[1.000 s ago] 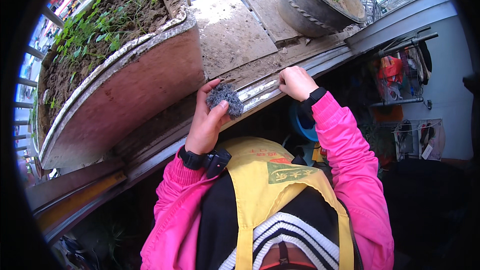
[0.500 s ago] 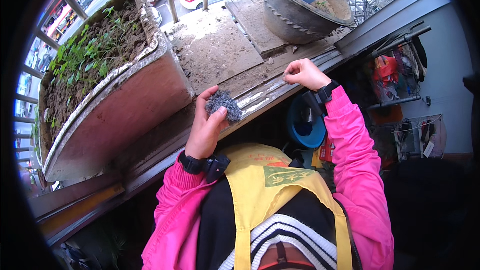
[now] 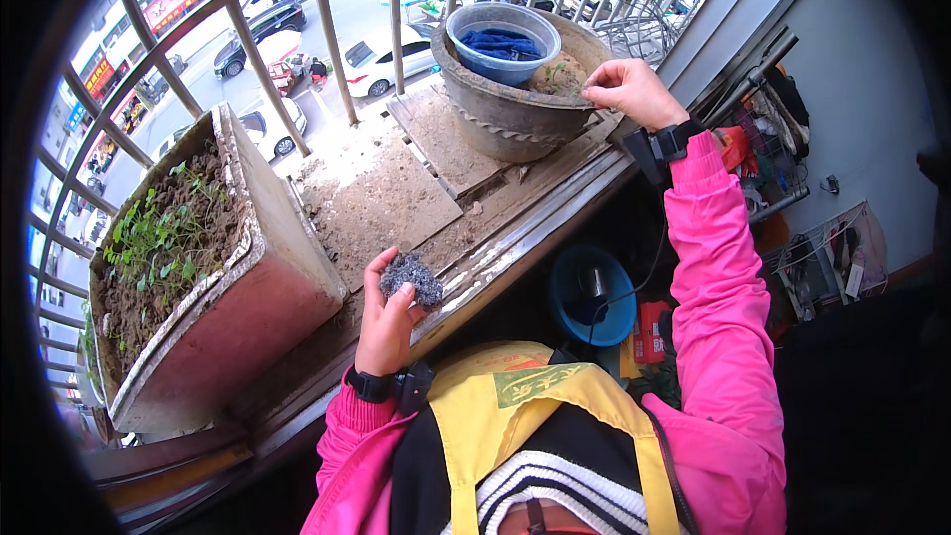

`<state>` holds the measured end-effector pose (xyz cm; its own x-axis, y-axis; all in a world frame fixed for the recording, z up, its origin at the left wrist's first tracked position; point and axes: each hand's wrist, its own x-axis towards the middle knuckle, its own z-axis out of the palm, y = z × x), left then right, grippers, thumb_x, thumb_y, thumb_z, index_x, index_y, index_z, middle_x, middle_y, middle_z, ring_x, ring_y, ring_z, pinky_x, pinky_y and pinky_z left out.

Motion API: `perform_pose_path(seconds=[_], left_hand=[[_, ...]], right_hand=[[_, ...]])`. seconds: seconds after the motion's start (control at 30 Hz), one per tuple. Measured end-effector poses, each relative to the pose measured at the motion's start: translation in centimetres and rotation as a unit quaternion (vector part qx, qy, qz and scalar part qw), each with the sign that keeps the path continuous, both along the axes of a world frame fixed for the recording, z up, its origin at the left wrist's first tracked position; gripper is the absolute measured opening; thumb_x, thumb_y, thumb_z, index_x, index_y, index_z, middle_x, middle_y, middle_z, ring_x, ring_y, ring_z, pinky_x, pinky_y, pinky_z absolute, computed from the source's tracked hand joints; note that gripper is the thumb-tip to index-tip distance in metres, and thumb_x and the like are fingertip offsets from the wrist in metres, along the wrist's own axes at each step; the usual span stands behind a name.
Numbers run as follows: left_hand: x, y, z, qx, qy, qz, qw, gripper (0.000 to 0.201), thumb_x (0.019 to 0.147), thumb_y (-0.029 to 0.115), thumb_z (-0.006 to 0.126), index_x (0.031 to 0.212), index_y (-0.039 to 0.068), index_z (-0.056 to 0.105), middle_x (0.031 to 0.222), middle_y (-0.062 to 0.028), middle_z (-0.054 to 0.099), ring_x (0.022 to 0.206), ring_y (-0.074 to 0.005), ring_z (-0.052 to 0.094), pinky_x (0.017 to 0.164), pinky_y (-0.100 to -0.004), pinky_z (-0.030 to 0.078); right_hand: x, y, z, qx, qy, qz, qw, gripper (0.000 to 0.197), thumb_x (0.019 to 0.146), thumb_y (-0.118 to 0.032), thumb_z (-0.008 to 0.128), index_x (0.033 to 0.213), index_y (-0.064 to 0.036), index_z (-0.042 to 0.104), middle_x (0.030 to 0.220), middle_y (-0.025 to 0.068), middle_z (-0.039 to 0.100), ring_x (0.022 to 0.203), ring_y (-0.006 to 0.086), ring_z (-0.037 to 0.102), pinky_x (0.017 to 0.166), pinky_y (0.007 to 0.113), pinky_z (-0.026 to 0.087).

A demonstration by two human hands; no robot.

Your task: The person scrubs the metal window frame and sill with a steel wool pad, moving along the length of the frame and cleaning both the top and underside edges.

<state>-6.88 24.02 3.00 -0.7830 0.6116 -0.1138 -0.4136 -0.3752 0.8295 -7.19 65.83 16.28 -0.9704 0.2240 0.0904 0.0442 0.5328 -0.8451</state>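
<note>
My left hand [image 3: 381,327] is closed round a dark grey, fuzzy, wiry clump [image 3: 411,280] that looks like a steel wool scourer. It is held just above the worn window ledge [image 3: 475,282]. Further right, my right hand [image 3: 642,93] has thumb and forefinger pinched together at the right rim of a big grey plant pot [image 3: 510,124]. Whatever lies between those fingertips is too small to make out. A pale blue plastic tub [image 3: 475,61] with dark blue cloth inside sits in the pot, beside soil and a small sprout.
At the left stands a long planter [image 3: 243,307] of soil and green seedlings. Dusty boards [image 3: 381,193] lie between planter and pot. Metal railings [image 3: 322,40] close off the street side. Below the ledge are a blue basin [image 3: 616,312] and a hanging wire rack [image 3: 792,188].
My right hand has moved from above the ledge outward and right to the pot's rim, still pinched. My left hand keeps hold of the wiry clump. The view has shifted.
</note>
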Motion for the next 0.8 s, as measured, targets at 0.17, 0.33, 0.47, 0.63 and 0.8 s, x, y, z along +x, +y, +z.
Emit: perform_pose_path(seconds=[0.17,0.33,0.47,0.63,0.8], left_hand=[[-0.1,-0.3,0.3,0.006,0.0,0.04,0.999,0.05,0.091,0.008,0.048,0.137,0.012,0.03,0.111,-0.0082,0.051,0.098,-0.018,0.055,0.087,-0.0405,0.049],[0.0,-0.8,0.3,0.012,-0.011,0.077,0.997,0.049,0.091,0.005,0.047,0.137,0.012,0.031,0.111,-0.0092,0.051,0.098,-0.0186,0.056,0.087,-0.0402,0.05],[0.2,-1.0,0.1,0.015,-0.01,0.083,0.996,0.049,0.091,0.007,0.049,0.137,0.012,0.031,0.111,-0.009,0.051,0.098,-0.0192,0.055,0.087,-0.0404,0.049],[0.3,-0.9,0.1,0.013,-0.005,0.079,0.997,0.05,0.091,0.008,0.05,0.137,0.011,0.031,0.111,-0.0086,0.051,0.099,-0.0189,0.055,0.087,-0.0394,0.049],[0.4,-1.3,0.1,0.007,0.002,0.071,0.997,0.05,0.091,0.009,0.051,0.137,0.011,0.031,0.111,-0.0085,0.051,0.1,-0.0184,0.055,0.088,-0.039,0.049]], right_hand=[[-4.2,5.6,-0.7,0.194,-0.016,-0.09,0.977,0.017,0.074,-0.015,0.074,0.082,-0.0005,0.07,0.071,0.0065,0.069,0.064,0.0116,0.064,0.062,0.027,0.05],[-5.7,7.7,-0.9,0.362,-0.055,-0.031,0.93,0.016,0.076,-0.016,0.069,0.086,-0.0033,0.072,0.074,0.0124,0.069,0.07,0.0212,0.067,0.069,0.033,0.051],[-5.5,7.8,-0.5,0.38,-0.064,-0.013,0.923,0.017,0.076,-0.013,0.066,0.09,-0.0055,0.073,0.082,0.0147,0.07,0.08,0.0265,0.068,0.074,0.035,0.052],[-5.1,7.2,-0.1,0.399,-0.098,-0.043,0.911,0.019,0.069,-0.017,0.075,0.082,-0.004,0.071,0.077,0.014,0.069,0.076,0.0255,0.067,0.071,0.035,0.051],[-4.9,6.7,-0.6,0.397,-0.109,-0.063,0.909,0.025,0.07,-0.027,0.076,0.076,-0.0034,0.07,0.072,0.0147,0.067,0.071,0.0267,0.066,0.068,0.037,0.05]])
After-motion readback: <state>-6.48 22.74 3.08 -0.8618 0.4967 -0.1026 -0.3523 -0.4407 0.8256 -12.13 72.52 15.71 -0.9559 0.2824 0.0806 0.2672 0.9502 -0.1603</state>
